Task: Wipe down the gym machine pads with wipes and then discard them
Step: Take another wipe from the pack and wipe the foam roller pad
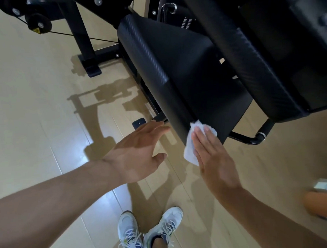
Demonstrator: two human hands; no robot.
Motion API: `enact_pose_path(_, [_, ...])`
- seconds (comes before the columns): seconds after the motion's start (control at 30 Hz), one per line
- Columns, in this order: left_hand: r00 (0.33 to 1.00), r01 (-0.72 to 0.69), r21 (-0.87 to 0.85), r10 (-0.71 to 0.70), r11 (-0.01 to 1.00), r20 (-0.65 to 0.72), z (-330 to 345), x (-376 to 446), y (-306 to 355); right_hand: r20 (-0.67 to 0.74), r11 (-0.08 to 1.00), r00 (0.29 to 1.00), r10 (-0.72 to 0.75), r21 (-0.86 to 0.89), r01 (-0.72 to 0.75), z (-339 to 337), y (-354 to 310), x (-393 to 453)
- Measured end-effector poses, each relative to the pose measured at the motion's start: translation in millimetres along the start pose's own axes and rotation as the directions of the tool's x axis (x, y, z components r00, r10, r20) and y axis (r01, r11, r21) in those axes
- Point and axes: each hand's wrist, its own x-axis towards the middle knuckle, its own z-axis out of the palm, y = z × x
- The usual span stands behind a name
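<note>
A black seat pad [177,67] of the gym machine slopes from the top centre down to the middle of the view. A second black pad [249,52] rises to its right. My right hand [214,155] lies flat with fingers together, pressing a white wipe [191,145] against the near lower edge of the seat pad. The wipe sticks out to the left of and above my fingers. My left hand [139,152] hovers open, palm down and fingers spread, just left of the pad's near corner, holding nothing.
Black frame legs [88,57] and a cable with a pulley [38,22] stand on the pale wood floor at the upper left. A curved black tube [250,139] juts out below the pads. My white sneakers [149,232] are at the bottom. An orange object [321,203] sits at the right edge.
</note>
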Motion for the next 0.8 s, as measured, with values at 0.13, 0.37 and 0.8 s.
enact_pose_path(0.13, [0.997, -0.061, -0.002, 0.061, 0.998, -0.041, -2.5, 2.3, 0.3, -0.009, 0.998, 1.000, -0.013, 0.068, 0.014, -10.2, 17.2, -27.1])
enact_pose_path(0.37, [0.999, 0.015, 0.016, -0.014, 1.000, -0.049, 1.5, 3.0, -10.9, 0.193, 0.994, 0.975, 0.108, -0.015, -0.108, -5.4, -4.9, 95.3])
enact_pose_path(0.8, [0.985, -0.022, -0.012, 0.020, 1.000, -0.170, -0.5, 11.6, -18.9, 0.175, 0.973, 0.985, -0.006, -0.227, 0.046, -2.3, -25.0, 143.5])
